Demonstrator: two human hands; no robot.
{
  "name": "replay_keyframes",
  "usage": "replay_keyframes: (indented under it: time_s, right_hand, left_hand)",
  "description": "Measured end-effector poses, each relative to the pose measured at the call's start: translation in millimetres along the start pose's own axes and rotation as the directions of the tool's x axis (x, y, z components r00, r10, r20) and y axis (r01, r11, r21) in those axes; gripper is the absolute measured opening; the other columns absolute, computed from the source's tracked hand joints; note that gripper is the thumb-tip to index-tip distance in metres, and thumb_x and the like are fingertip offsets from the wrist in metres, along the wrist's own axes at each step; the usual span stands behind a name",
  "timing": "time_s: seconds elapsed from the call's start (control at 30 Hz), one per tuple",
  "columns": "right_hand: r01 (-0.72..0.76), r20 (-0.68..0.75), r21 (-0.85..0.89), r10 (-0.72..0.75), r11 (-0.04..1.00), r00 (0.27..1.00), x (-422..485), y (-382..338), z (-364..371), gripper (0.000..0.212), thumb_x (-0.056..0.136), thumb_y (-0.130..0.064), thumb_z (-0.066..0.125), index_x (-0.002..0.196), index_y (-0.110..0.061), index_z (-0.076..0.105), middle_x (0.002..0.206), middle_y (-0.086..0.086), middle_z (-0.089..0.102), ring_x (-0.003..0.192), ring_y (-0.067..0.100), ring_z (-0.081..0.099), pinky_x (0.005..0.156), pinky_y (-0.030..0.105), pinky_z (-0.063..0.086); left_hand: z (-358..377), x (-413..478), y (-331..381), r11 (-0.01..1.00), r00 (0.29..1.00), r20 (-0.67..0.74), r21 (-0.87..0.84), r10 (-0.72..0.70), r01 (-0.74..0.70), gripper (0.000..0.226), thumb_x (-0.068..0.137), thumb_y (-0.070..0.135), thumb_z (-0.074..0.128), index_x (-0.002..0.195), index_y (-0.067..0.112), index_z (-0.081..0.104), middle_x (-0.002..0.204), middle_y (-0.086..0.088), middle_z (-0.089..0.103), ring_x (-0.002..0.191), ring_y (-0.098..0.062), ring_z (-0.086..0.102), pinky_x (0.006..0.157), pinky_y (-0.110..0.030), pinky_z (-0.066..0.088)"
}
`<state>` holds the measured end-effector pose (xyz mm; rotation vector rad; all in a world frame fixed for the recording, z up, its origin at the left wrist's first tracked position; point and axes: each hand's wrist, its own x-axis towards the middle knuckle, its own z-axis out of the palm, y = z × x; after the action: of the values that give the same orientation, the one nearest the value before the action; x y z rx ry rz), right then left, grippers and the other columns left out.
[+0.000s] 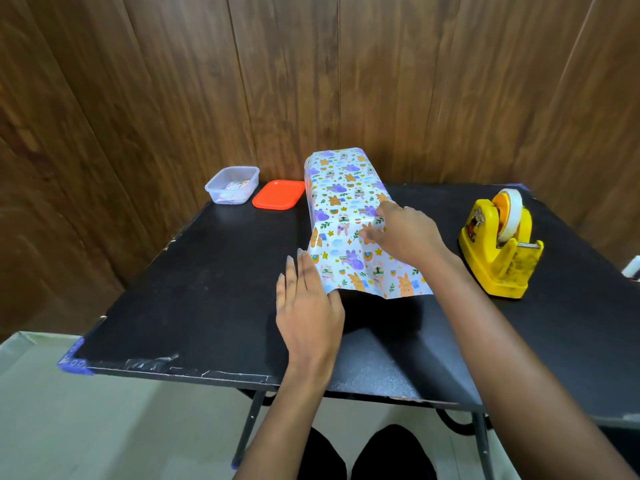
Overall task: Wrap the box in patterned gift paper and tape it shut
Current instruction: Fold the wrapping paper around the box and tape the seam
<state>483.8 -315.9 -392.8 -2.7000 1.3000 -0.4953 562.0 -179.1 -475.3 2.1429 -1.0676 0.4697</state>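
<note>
The patterned gift paper (341, 199) lies draped over the box, which is hidden beneath it, at the back middle of the black table (194, 282). Its near end runs down onto the table top towards me. My right hand (403, 233) sits on the paper over the box's near end, thumb and forefinger pinching a crease of the paper. My left hand (306, 306) lies flat with straight fingers at the paper's near-left edge, its thumb at the lifted corner. A yellow tape dispenser (498, 247) with a roll of tape stands at the right.
A clear plastic tub (232, 185) holding small items and its orange lid (278, 195) sit at the back left of the table. A wooden panel wall (311, 81) rises directly behind the table. My knees show below the table's front edge.
</note>
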Motion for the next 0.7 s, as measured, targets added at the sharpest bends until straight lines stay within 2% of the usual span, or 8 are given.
replay_keyframes:
  time_s: [0.1,0.2,0.3,0.37,0.43,0.53,0.6,0.7]
  right_hand:
    - [-0.004,-0.015,-0.017,0.003,1.000,1.000,0.8,-2.8,3.0,0.050,0.091,-0.048,0.052,0.123,-0.010,0.047,0.120,0.008,0.058,0.106,0.026,0.054,0.069,0.030,0.035]
    - [0.021,-0.036,-0.092,-0.024,0.996,0.999,1.5,-8.6,6.6,0.054,0.090,-0.050,0.052,0.125,-0.011,0.046,0.122,0.008,0.056,0.104,0.027,0.056,0.068,0.031,0.037]
    - [0.050,-0.035,-0.190,-0.058,0.980,0.998,0.8,-12.3,7.6,0.056,0.091,-0.053,0.048,0.135,-0.019,0.042,0.130,0.008,0.053,0.110,0.027,0.054,0.074,0.030,0.040]
    - [0.070,-0.049,-0.263,-0.085,0.962,0.995,2.8,-14.9,6.8,0.054,0.091,-0.056,0.044,0.133,-0.021,0.046,0.122,0.007,0.057,0.107,0.026,0.054,0.073,0.029,0.036]
    - [0.076,-0.045,-0.295,-0.093,0.952,0.995,6.4,-19.6,4.8,0.052,0.091,-0.057,0.042,0.125,-0.018,0.052,0.110,0.007,0.061,0.100,0.024,0.057,0.069,0.028,0.034]
    - [0.073,-0.020,-0.299,-0.083,0.951,0.996,9.3,-25.8,3.1,0.050,0.092,-0.056,0.043,0.123,-0.018,0.053,0.108,0.006,0.062,0.099,0.022,0.058,0.066,0.027,0.036]
    - [0.073,-0.019,-0.297,-0.083,0.952,0.996,8.9,-27.5,3.5,0.050,0.092,-0.055,0.043,0.125,-0.019,0.052,0.111,0.006,0.061,0.102,0.024,0.057,0.067,0.028,0.036]
    - [0.069,-0.038,-0.278,-0.083,0.958,0.996,6.9,-26.1,6.4,0.049,0.093,-0.053,0.042,0.127,-0.018,0.049,0.114,0.009,0.059,0.106,0.026,0.055,0.069,0.029,0.034]
  left_hand:
    - [1.2,15.0,-0.7,0.996,0.999,0.041,0.086,0.007,-0.011,0.064,0.049,0.001,0.070,0.112,-0.007,0.062,0.110,-0.018,0.068,0.107,-0.034,0.063,0.087,-0.051,0.049]
    - [2.8,24.5,-4.3,0.979,0.996,0.071,0.194,0.052,-0.065,0.051,0.058,0.005,0.051,0.106,-0.004,0.067,0.108,-0.016,0.069,0.106,-0.033,0.064,0.089,-0.053,0.048]
    - [3.0,34.4,-19.1,0.952,0.985,0.114,0.263,0.133,-0.159,0.055,0.068,0.009,0.029,0.104,-0.001,0.069,0.106,-0.014,0.070,0.107,-0.033,0.063,0.092,-0.054,0.045]
    - [2.9,41.7,-30.4,0.937,0.975,0.070,0.270,0.211,-0.222,0.054,0.068,0.009,0.028,0.099,-0.001,0.071,0.101,-0.014,0.072,0.104,-0.033,0.065,0.090,-0.055,0.047]
    - [4.1,44.3,-36.3,0.946,0.965,-0.033,0.209,0.262,-0.249,0.048,0.067,0.005,0.033,0.095,-0.002,0.071,0.097,-0.014,0.072,0.101,-0.033,0.066,0.089,-0.054,0.048]
    - [13.0,36.3,-33.8,0.973,0.952,-0.203,0.014,0.227,-0.229,0.035,0.066,-0.005,0.050,0.094,-0.001,0.072,0.097,-0.011,0.073,0.101,-0.029,0.066,0.098,-0.043,0.043]
    - [14.6,27.3,-24.1,0.975,0.968,-0.201,-0.131,0.152,-0.181,0.037,0.067,-0.004,0.051,0.097,-0.002,0.072,0.101,-0.010,0.072,0.101,-0.025,0.067,0.099,-0.036,0.038]
    - [11.3,16.1,-17.4,0.976,0.986,-0.161,-0.203,0.046,-0.078,0.048,0.066,-0.002,0.044,0.106,0.001,0.069,0.108,-0.008,0.070,0.099,-0.024,0.067,0.085,-0.035,0.052]
